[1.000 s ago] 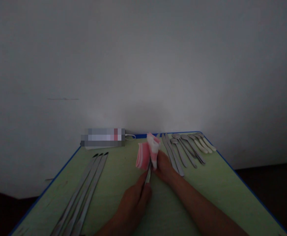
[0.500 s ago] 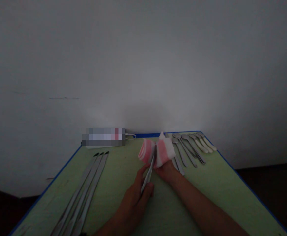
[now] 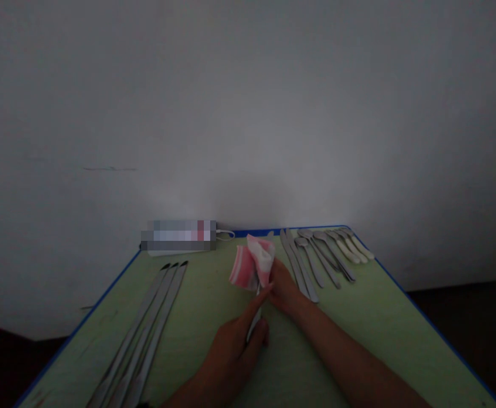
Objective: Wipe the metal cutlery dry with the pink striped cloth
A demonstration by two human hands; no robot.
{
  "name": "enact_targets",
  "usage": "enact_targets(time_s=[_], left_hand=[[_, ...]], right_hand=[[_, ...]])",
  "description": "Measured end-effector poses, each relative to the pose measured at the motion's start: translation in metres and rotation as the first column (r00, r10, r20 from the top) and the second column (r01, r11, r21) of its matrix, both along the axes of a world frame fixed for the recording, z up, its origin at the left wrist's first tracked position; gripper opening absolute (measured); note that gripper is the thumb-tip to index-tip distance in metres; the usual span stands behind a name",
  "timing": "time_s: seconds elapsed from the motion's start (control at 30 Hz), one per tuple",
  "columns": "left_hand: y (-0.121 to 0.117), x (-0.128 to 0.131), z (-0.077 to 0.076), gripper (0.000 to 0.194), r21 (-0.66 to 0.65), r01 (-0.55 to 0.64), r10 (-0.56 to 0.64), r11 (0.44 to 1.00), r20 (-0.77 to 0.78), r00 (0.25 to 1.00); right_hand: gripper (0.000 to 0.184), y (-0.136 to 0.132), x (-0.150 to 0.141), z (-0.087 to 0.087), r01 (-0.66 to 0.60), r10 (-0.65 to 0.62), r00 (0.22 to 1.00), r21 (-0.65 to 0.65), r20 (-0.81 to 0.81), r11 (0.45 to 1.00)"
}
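Note:
In the head view, my left hand (image 3: 235, 345) is closed around the handle of a metal table knife (image 3: 254, 326), its index finger stretched along it toward the cloth. The knife points away from me, and its tip shows past the cloth. My right hand (image 3: 285, 289) is closed on a pink and white striped cloth (image 3: 261, 258), which is folded around the blade. The hand's fingers are mostly hidden behind the cloth. Just right of this hand lie two table knives (image 3: 298, 263) side by side.
On the green, blue-edged table (image 3: 333, 334) several metal spoons (image 3: 316, 263) and some white-handled utensils (image 3: 352, 246) lie at the back right. Three long, flat metal utensils (image 3: 154, 328) lie at the left. A blurred-out box (image 3: 180, 235) with a white cable stands against the wall.
The cloth in my right hand moved right and opened out, then came back left and folded over the blade again. My left index finger now reaches forward along the knife.

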State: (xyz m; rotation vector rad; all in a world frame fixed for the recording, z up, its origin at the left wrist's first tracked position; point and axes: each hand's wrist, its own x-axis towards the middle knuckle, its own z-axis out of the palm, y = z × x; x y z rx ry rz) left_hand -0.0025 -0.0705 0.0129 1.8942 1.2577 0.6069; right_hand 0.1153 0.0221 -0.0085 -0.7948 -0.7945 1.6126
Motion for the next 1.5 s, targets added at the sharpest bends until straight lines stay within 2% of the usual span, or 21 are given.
enact_targets(time_s=[0.1, 0.23, 0.33, 0.57, 0.83, 1.0, 1.13, 1.27, 1.4, 1.5], left_hand=[[-0.0012, 0.0002, -0.0008, 0.055, -0.014, -0.03, 0.03, 0.999, 0.02, 0.999], [-0.0011, -0.0001, -0.0019, 0.057, -0.029, -0.052, 0.053, 0.998, 0.053, 0.997], [-0.0002, 0.0001, -0.0011, 0.056, -0.033, -0.045, 0.048, 0.998, 0.071, 0.996], [-0.0015, 0.0012, -0.0011, 0.054, -0.004, -0.021, 0.021, 1.0, 0.008, 1.0], [-0.0008, 0.0008, -0.0041, 0.059, -0.009, -0.036, 0.036, 0.999, 0.057, 0.998], [0.0017, 0.0002, -0.004, 0.059, -0.01, -0.041, 0.041, 0.999, 0.068, 0.997], [0.002, 0.0006, -0.0033, 0.06, 0.007, -0.026, 0.025, 1.0, 0.05, 0.998], [-0.0001, 0.0012, -0.0031, 0.061, 0.005, -0.022, 0.021, 1.0, 0.039, 0.999], [0.0005, 0.0011, -0.0029, 0.059, 0.014, 0.001, -0.002, 1.0, 0.036, 0.999], [0.0013, 0.0009, -0.0014, 0.049, 0.013, -0.006, 0.006, 1.0, 0.015, 1.0]], right_hand=[[0.012, 0.0029, -0.0025, -0.0034, 0.042, -0.046, 0.997, -0.057, -0.06, 0.997], [0.023, 0.0081, -0.0051, -0.0022, 0.063, -0.098, 0.976, -0.177, -0.193, 0.982], [0.027, 0.0078, -0.0045, 0.0024, 0.038, -0.083, 0.962, -0.172, -0.261, 0.984], [0.028, -0.0003, -0.0019, 0.0021, -0.019, 0.019, 0.996, -0.007, -0.092, 1.0], [0.024, 0.0037, -0.003, 0.0, 0.009, -0.027, 0.985, -0.103, -0.172, 0.995], [0.029, 0.0073, -0.0007, -0.0026, 0.002, -0.043, 0.964, -0.153, -0.263, 0.988], [0.026, 0.0053, 0.0008, -0.0005, -0.061, 0.029, 0.972, -0.13, -0.232, 0.99], [0.022, 0.0023, 0.0007, 0.002, -0.073, 0.055, 0.985, -0.107, -0.164, 0.992], [0.03, 0.0047, -0.0001, -0.0017, -0.07, 0.047, 0.979, -0.111, -0.198, 0.991], [0.037, 0.007, -0.0011, -0.0042, -0.022, -0.009, 0.975, -0.141, -0.221, 0.99]])
